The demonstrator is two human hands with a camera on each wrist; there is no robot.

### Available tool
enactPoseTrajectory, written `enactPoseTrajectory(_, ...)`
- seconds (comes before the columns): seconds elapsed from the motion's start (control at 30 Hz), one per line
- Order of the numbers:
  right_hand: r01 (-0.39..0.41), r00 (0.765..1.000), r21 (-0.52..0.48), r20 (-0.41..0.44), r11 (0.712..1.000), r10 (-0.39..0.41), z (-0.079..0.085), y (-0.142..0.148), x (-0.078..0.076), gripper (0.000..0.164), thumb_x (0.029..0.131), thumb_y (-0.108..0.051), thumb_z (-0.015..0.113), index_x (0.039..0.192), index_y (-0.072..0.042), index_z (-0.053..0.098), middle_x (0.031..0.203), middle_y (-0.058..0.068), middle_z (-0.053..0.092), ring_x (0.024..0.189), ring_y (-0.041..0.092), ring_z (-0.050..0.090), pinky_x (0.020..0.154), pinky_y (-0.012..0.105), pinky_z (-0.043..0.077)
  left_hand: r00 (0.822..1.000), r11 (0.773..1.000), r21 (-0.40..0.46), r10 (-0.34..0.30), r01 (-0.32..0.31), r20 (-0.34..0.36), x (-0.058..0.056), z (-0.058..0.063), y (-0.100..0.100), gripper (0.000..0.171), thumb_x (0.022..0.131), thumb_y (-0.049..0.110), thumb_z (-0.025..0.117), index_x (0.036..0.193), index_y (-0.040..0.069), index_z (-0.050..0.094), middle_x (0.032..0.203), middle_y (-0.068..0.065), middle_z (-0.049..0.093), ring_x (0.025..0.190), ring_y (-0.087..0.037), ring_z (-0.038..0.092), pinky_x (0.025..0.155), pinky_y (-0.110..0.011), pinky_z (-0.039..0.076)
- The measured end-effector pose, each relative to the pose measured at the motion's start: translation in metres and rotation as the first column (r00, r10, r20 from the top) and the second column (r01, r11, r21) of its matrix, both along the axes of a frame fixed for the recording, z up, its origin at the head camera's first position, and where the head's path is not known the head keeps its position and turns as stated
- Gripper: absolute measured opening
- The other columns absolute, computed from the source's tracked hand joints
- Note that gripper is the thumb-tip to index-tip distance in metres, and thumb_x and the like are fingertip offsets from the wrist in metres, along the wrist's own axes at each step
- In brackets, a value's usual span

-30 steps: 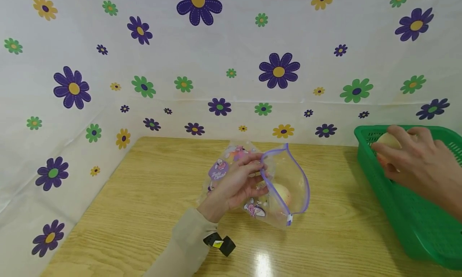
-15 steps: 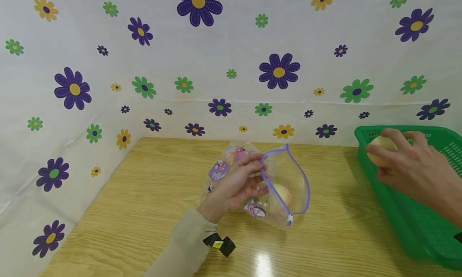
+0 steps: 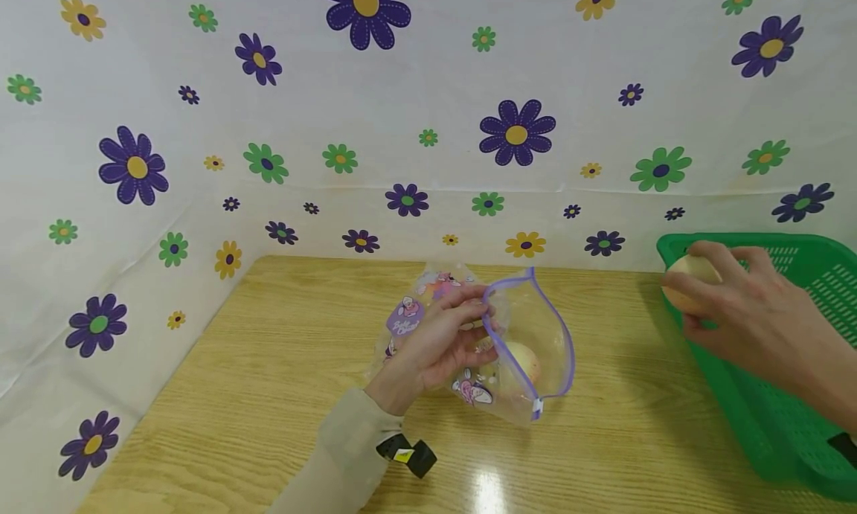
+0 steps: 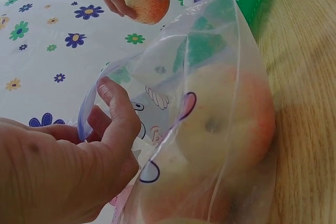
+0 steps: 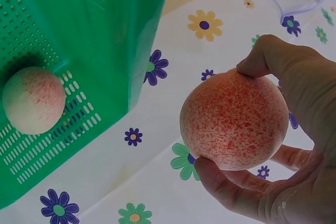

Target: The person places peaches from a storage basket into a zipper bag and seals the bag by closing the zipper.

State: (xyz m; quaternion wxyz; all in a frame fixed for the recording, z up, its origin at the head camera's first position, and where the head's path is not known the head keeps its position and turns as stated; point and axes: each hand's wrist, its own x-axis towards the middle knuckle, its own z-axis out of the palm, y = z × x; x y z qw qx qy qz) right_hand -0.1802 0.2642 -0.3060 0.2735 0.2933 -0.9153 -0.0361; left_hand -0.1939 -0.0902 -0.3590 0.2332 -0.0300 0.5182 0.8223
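A clear zip bag (image 3: 408, 317) with a purple seal and cartoon prints lies on the table, its mouth held wide apart. My left hand (image 3: 431, 350) pinches the rim of the mouth between thumb and fingers. Through the plastic, in the left wrist view, a yellowish-red peach (image 4: 226, 119) shows, with another below it. My right hand (image 3: 759, 313) grips a speckled peach (image 5: 233, 121) above the near-left rim of the green basket (image 3: 726, 410); thumb and fingertips hold it from opposite sides. One more peach (image 5: 34, 100) rests inside the basket in the right wrist view.
The wooden table (image 3: 268, 395) runs back to a white cloth (image 3: 301, 105) printed with flowers. The basket's raised left wall stands between its inside and the bag. A black strap device (image 3: 407, 454) sits at my left wrist.
My right hand has lifted the peach up out of the basket and carried it leftward over the rim. The left hand and the bag stay in place.
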Motion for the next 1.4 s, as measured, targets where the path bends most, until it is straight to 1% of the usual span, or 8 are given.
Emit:
enactPoseTrajectory(0.1, 0.014, 0.999, 0.005, 0.033, 1.000, -0.015, 0.000, -0.004, 0.002, 0.059, 0.061, -0.006, 0.088, 0.114, -0.020, 0.067, 0.125, 0.023, 0.051, 0.093, 0.058, 0.051, 0.042, 0.051, 0.050, 1.000, 1.000, -0.001, 0.000, 0.000, -0.001, 0.000, 0.000, 0.000, 0.026, 0.108, 0.013, 0.048, 0.133, 0.017, 0.053, 0.100, 0.004, 0.057, 0.081, -0.008, 0.061, 0.070, -0.030, 0.060)
enactPoseTrajectory(0.2, -0.004, 0.999, -0.002, 0.047, 1.000, 0.004, 0.001, -0.008, 0.003, 0.061, 0.060, -0.006, 0.089, 0.114, -0.020, 0.067, 0.125, 0.022, 0.051, 0.095, 0.057, 0.051, 0.044, 0.052, 0.051, 1.000, 1.000, -0.001, 0.002, -0.002, -0.002, 0.000, 0.000, 0.001, 0.026, 0.108, 0.012, 0.048, 0.133, 0.017, 0.053, 0.100, 0.004, 0.057, 0.082, -0.008, 0.061, 0.071, -0.030, 0.060)
enactPoseTrajectory(0.43, -0.037, 0.999, -0.006, 0.030, 0.999, 0.038, 0.002, -0.018, 0.004, 0.053, 0.062, -0.006, 0.085, 0.110, -0.022, 0.066, 0.123, 0.022, 0.053, 0.094, 0.055, 0.055, 0.047, 0.054, 0.055, 1.000, 1.000, -0.004, 0.002, -0.002, -0.004, 0.000, 0.000, 0.001, 0.027, 0.108, 0.012, 0.048, 0.134, 0.017, 0.053, 0.100, 0.004, 0.056, 0.082, -0.008, 0.061, 0.071, -0.030, 0.060)
enactPoseTrajectory(0.67, -0.096, 0.995, -0.043, 0.007, 0.994, 0.097, -0.002, -0.024, 0.001, 0.055, 0.059, -0.006, 0.086, 0.108, -0.021, 0.064, 0.124, 0.023, 0.055, 0.094, 0.057, 0.055, 0.045, 0.055, 0.053, 1.000, 1.000, -0.002, 0.003, -0.003, -0.001, 0.001, -0.001, 0.000, 0.026, 0.108, 0.012, 0.047, 0.133, 0.016, 0.053, 0.100, 0.004, 0.056, 0.082, -0.008, 0.062, 0.071, -0.030, 0.060)
enactPoseTrajectory(0.87, -0.120, 0.993, -0.036, -0.008, 0.992, 0.120, -0.004, -0.029, 0.000, 0.058, 0.057, -0.008, 0.090, 0.108, -0.020, 0.066, 0.121, 0.024, 0.056, 0.090, 0.055, 0.056, 0.053, 0.058, 0.056, 1.000, 1.000, 0.007, 0.008, -0.008, 0.005, 0.001, 0.000, 0.001, 0.024, 0.108, 0.013, 0.048, 0.131, 0.017, 0.054, 0.100, 0.004, 0.056, 0.081, -0.008, 0.062, 0.071, -0.030, 0.060)
enactPoseTrajectory(1.03, -0.118, 0.993, -0.018, -0.016, 0.993, 0.117, -0.005, -0.033, -0.001, 0.057, 0.058, -0.011, 0.091, 0.107, -0.022, 0.064, 0.120, 0.023, 0.057, 0.088, 0.054, 0.058, 0.044, 0.052, 0.054, 1.000, 1.000, -0.002, 0.012, -0.012, 0.004, 0.001, 0.001, 0.001, 0.026, 0.108, 0.013, 0.048, 0.133, 0.017, 0.053, 0.100, 0.004, 0.057, 0.081, -0.008, 0.062, 0.072, -0.031, 0.060)
enactPoseTrajectory(1.23, -0.205, 0.978, -0.033, -0.037, 0.978, 0.203, -0.005, -0.041, -0.005, 0.051, 0.060, -0.009, 0.085, 0.105, -0.021, 0.063, 0.116, 0.023, 0.059, 0.080, 0.048, 0.058, 0.050, 0.048, 0.054, 1.000, 1.000, 0.001, 0.001, -0.001, -0.002, 0.001, 0.001, 0.002, 0.027, 0.108, 0.013, 0.047, 0.135, 0.016, 0.052, 0.100, 0.004, 0.056, 0.082, -0.008, 0.062, 0.071, -0.031, 0.061)
enactPoseTrajectory(1.4, -0.214, 0.977, -0.045, -0.015, 0.976, 0.213, -0.004, -0.053, -0.005, 0.048, 0.064, -0.009, 0.084, 0.105, -0.023, 0.064, 0.118, 0.020, 0.059, 0.085, 0.047, 0.060, 0.043, 0.042, 0.052, 1.000, 1.000, -0.005, 0.000, 0.000, -0.009, 0.000, 0.001, 0.002, 0.025, 0.108, 0.013, 0.047, 0.133, 0.016, 0.052, 0.100, 0.004, 0.056, 0.082, -0.008, 0.061, 0.071, -0.031, 0.060)
